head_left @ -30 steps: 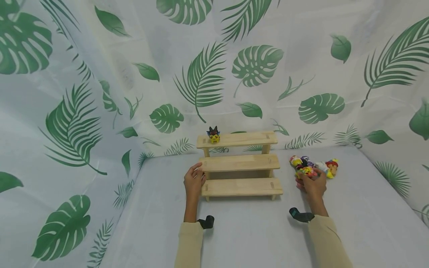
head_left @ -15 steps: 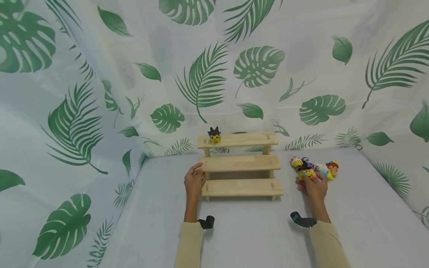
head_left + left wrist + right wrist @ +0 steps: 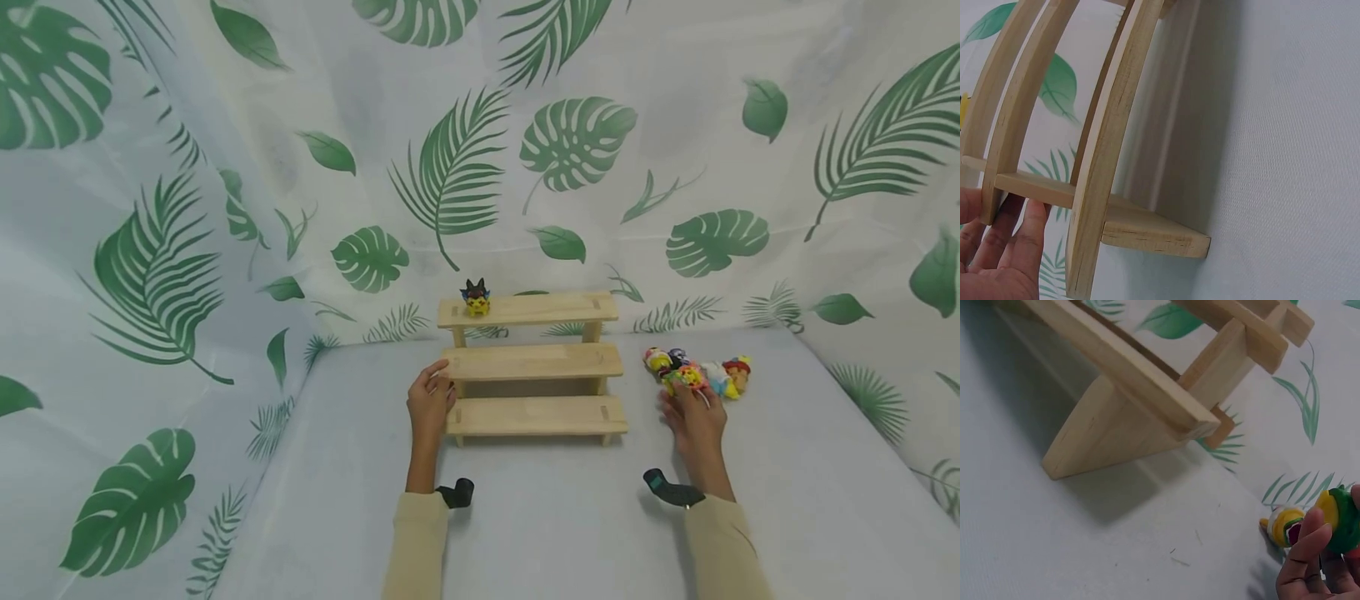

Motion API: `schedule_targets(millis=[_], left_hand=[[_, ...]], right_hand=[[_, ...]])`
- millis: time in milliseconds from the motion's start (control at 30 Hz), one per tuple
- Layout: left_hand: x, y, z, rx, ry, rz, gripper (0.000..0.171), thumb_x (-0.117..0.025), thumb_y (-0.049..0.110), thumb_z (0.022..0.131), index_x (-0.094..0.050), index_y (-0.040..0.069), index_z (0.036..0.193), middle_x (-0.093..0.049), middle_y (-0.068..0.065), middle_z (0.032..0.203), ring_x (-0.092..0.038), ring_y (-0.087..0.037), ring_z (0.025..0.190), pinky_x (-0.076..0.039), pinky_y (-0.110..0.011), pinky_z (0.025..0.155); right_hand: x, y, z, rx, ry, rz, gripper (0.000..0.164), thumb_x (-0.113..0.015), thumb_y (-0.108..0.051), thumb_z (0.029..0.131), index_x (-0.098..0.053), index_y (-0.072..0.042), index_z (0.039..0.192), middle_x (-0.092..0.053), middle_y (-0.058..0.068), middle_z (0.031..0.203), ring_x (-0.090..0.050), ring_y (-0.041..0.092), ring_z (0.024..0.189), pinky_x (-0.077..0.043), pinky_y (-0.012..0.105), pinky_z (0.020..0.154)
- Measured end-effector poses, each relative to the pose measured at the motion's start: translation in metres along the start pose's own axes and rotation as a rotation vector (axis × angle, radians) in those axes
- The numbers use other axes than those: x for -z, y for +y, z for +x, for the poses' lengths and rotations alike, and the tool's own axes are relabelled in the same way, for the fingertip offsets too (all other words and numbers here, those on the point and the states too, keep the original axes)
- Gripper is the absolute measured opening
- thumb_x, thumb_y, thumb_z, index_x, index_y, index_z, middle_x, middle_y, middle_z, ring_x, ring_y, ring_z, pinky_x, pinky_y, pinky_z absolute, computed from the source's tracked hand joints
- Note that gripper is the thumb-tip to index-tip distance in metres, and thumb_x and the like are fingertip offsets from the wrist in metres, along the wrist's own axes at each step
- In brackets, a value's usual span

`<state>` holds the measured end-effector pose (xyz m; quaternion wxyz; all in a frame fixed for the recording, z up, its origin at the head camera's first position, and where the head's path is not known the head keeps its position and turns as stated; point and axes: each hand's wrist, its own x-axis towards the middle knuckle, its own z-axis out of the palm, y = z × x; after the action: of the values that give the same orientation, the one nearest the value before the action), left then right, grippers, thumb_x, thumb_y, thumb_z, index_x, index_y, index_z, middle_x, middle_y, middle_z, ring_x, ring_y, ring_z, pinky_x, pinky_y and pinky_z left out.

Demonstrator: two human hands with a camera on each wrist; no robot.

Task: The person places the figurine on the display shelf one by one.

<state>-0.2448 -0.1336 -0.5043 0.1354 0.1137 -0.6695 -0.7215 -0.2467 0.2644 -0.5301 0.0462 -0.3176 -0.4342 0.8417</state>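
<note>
A three-tier wooden shelf (image 3: 534, 364) stands on the white surface in the head view. My left hand (image 3: 429, 406) holds the left end of its middle board; in the left wrist view the fingers (image 3: 1025, 240) curl beneath that board. At the right, my right hand (image 3: 699, 423) pinches a small toy figurine (image 3: 684, 380) at the near side of a group of figurines. The right wrist view shows the held figurine's green and yellow part (image 3: 1342, 519) between thumb and fingers, the rest cut off by the frame edge.
A yellow figurine with dark pointed ears (image 3: 476, 300) stands at the left of the top board. Several colourful figurines (image 3: 723, 377) lie right of the shelf. A white leaf-print sheet (image 3: 457, 167) hangs behind and at both sides.
The head view has shifted slightly. My right hand's fingers have moved a little at the figurine, while my left hand has stayed on the shelf.
</note>
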Motion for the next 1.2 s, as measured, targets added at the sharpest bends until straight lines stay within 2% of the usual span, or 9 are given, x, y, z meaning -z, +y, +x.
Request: schedule_targets(millis=[200, 433, 633, 767, 967, 1100, 1200], left_hand=[[0.002, 0.002, 0.002, -0.005, 0.009, 0.016, 0.026, -0.056, 0.014, 0.098, -0.067, 0.009, 0.121, -0.070, -0.019, 0.104, -0.068, -0.023, 0.094, -0.060, -0.040, 0.083], [0.004, 0.005, 0.003, 0.014, -0.020, 0.005, 0.030, -0.055, 0.014, 0.100, -0.064, 0.005, 0.127, -0.068, -0.024, 0.109, -0.067, -0.030, 0.102, -0.057, -0.048, 0.089], [0.004, 0.022, -0.005, 0.022, -0.042, 0.026, 0.030, -0.053, 0.008, 0.099, -0.062, 0.000, 0.126, -0.067, -0.027, 0.108, -0.067, -0.035, 0.103, -0.055, -0.052, 0.091], [0.002, 0.032, -0.013, 0.024, -0.037, 0.029, 0.030, -0.053, 0.008, 0.099, -0.062, -0.001, 0.126, -0.067, -0.026, 0.108, -0.065, -0.040, 0.105, -0.055, -0.052, 0.091], [0.001, 0.035, -0.017, 0.021, -0.039, 0.021, 0.030, -0.053, 0.007, 0.099, -0.061, -0.002, 0.127, -0.067, -0.027, 0.107, -0.065, -0.042, 0.105, -0.059, -0.044, 0.085], [0.001, 0.035, -0.016, 0.030, -0.049, 0.016, 0.030, -0.053, 0.007, 0.099, -0.061, -0.002, 0.127, -0.066, -0.029, 0.109, -0.064, -0.043, 0.106, -0.060, -0.041, 0.084], [0.001, 0.034, -0.016, 0.041, -0.050, 0.008, 0.030, -0.053, 0.006, 0.099, -0.061, -0.002, 0.127, -0.066, -0.030, 0.110, -0.064, -0.044, 0.107, -0.060, -0.029, 0.077]], right_hand=[[-0.009, -0.004, -0.002, 0.042, -0.008, -0.013, 0.094, -0.079, -0.034, 0.081, -0.021, -0.031, 0.154, -0.051, -0.008, 0.121, -0.066, 0.006, 0.083, -0.054, 0.019, 0.062], [-0.020, -0.008, -0.007, 0.121, -0.051, -0.083, 0.081, -0.077, -0.037, 0.081, -0.032, -0.029, 0.149, -0.050, -0.006, 0.117, -0.061, 0.010, 0.089, -0.051, 0.019, 0.060], [-0.030, -0.010, -0.011, 0.184, -0.072, -0.158, 0.084, -0.076, -0.039, 0.082, -0.030, -0.025, 0.150, -0.051, -0.007, 0.117, -0.059, 0.009, 0.090, -0.051, 0.018, 0.062], [-0.037, -0.015, -0.015, 0.208, -0.112, -0.200, 0.084, -0.076, -0.038, 0.082, -0.031, -0.017, 0.149, -0.054, -0.008, 0.117, -0.061, 0.007, 0.090, -0.052, 0.017, 0.063], [-0.051, -0.022, -0.025, 0.272, -0.175, -0.266, 0.073, -0.075, -0.033, 0.085, -0.038, -0.010, 0.144, -0.056, -0.008, 0.115, -0.062, 0.005, 0.090, -0.054, 0.015, 0.068], [-0.061, -0.027, -0.030, 0.307, -0.164, -0.324, 0.069, -0.073, -0.036, 0.086, -0.041, -0.014, 0.144, -0.053, -0.009, 0.116, -0.059, 0.005, 0.095, -0.054, 0.012, 0.073], [-0.067, -0.030, -0.032, 0.346, -0.152, -0.356, 0.063, -0.073, -0.036, 0.086, -0.047, -0.015, 0.139, -0.052, -0.008, 0.115, -0.059, 0.005, 0.097, -0.054, 0.011, 0.074]])
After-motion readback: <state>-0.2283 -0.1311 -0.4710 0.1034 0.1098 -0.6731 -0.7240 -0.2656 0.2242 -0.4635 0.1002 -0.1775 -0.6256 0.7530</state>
